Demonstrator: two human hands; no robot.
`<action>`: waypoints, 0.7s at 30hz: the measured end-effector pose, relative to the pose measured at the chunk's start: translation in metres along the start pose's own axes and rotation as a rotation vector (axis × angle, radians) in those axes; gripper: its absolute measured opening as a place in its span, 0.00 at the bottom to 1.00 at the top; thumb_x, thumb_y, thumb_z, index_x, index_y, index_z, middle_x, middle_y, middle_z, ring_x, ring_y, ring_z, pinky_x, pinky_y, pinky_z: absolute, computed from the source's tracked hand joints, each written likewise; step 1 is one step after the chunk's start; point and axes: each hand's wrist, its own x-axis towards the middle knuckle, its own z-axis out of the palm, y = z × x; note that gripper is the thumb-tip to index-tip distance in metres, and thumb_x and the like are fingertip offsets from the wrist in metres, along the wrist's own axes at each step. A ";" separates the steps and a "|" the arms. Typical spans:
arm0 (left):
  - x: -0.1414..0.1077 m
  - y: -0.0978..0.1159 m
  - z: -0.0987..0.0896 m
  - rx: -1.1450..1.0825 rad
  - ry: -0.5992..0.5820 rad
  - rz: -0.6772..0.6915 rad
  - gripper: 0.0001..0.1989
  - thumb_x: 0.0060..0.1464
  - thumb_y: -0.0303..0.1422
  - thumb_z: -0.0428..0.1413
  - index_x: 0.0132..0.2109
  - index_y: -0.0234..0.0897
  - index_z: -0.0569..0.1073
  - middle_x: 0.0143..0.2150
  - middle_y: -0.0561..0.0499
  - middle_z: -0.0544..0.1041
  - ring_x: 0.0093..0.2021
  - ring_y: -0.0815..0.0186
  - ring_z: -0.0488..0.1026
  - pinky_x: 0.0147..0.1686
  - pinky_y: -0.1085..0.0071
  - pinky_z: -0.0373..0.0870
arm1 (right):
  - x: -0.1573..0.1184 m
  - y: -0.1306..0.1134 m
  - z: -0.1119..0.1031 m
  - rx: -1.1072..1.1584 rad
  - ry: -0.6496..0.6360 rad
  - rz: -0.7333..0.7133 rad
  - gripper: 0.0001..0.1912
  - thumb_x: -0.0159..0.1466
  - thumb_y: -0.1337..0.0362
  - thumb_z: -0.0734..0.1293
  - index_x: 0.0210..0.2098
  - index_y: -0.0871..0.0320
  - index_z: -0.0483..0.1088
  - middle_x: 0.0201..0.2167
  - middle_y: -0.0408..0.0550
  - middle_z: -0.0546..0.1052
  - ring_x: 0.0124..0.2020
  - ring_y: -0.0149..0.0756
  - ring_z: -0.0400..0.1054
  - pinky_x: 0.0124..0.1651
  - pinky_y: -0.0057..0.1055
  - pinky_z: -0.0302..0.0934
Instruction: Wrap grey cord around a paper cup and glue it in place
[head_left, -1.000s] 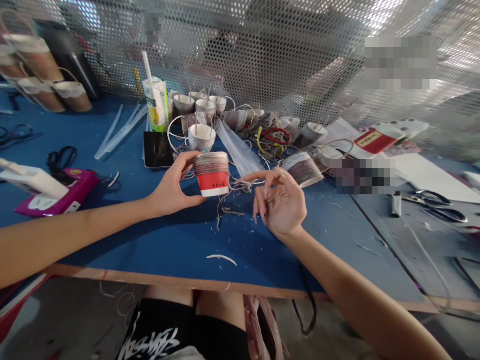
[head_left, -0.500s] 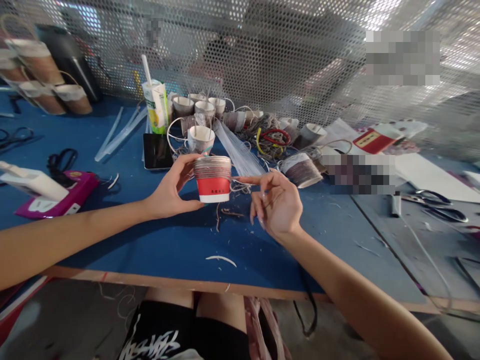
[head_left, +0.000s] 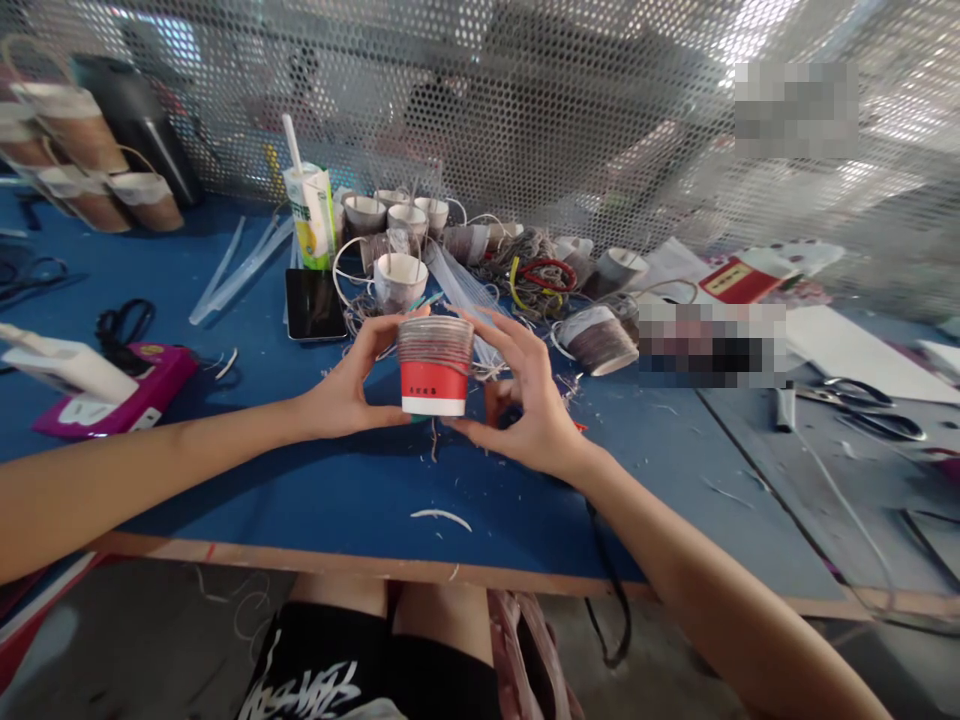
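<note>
A red and white paper cup (head_left: 435, 378) is held upright just above the blue table, with greyish-brown cord wound in rows around its upper half. My left hand (head_left: 349, 385) grips it from the left, fingers near the rim and thumb at the base. From the right, my right hand (head_left: 529, 395) closes on the same cup, fingertips at the top and thumb beneath. Dark printed characters show on the red band. Behind it stands a white cup (head_left: 401, 280) with a looped handle.
Several cord-wrapped cups and a tangle of cord (head_left: 536, 270) lie at the back. A drink carton (head_left: 309, 220) stands beside a phone (head_left: 315, 305). Left is a purple packet (head_left: 161, 375); right, scissors (head_left: 862, 395). A perforated metal screen (head_left: 525, 120) rises behind.
My right hand has come from a pointing pose beside the cup to gripping it. The cup has shifted slightly right and turned, moving its print leftward.
</note>
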 end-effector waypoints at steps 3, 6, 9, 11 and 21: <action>-0.001 0.004 0.001 0.075 0.014 -0.005 0.43 0.47 0.35 0.66 0.65 0.47 0.52 0.71 0.40 0.55 0.71 0.51 0.54 0.69 0.48 0.56 | 0.001 0.005 0.001 -0.047 0.027 -0.015 0.43 0.56 0.65 0.74 0.64 0.44 0.49 0.67 0.58 0.60 0.17 0.18 0.59 0.16 0.26 0.62; -0.001 0.008 0.002 0.158 0.047 -0.022 0.43 0.46 0.34 0.66 0.65 0.44 0.53 0.68 0.39 0.60 0.69 0.51 0.59 0.68 0.50 0.59 | 0.000 0.005 0.004 -0.086 -0.014 -0.025 0.42 0.59 0.66 0.72 0.65 0.44 0.47 0.68 0.59 0.57 0.15 0.16 0.56 0.15 0.25 0.58; -0.001 0.009 0.003 0.194 0.083 -0.086 0.40 0.44 0.35 0.67 0.62 0.41 0.58 0.63 0.39 0.67 0.64 0.51 0.67 0.64 0.52 0.66 | -0.003 0.002 0.005 -0.100 -0.030 -0.047 0.45 0.59 0.68 0.70 0.67 0.43 0.43 0.71 0.61 0.49 0.17 0.16 0.59 0.17 0.26 0.60; -0.001 0.008 0.003 0.207 0.126 -0.128 0.39 0.42 0.35 0.67 0.60 0.40 0.60 0.60 0.39 0.70 0.61 0.51 0.70 0.62 0.52 0.69 | -0.006 0.000 0.005 -0.093 -0.014 -0.108 0.44 0.57 0.68 0.72 0.65 0.44 0.46 0.71 0.61 0.49 0.18 0.17 0.60 0.18 0.26 0.61; 0.001 0.010 0.003 0.135 0.141 -0.104 0.37 0.42 0.31 0.67 0.59 0.40 0.61 0.60 0.40 0.70 0.59 0.54 0.72 0.61 0.54 0.71 | -0.009 -0.001 0.003 0.027 -0.110 -0.082 0.12 0.64 0.53 0.64 0.39 0.53 0.61 0.44 0.50 0.78 0.16 0.22 0.51 0.19 0.27 0.59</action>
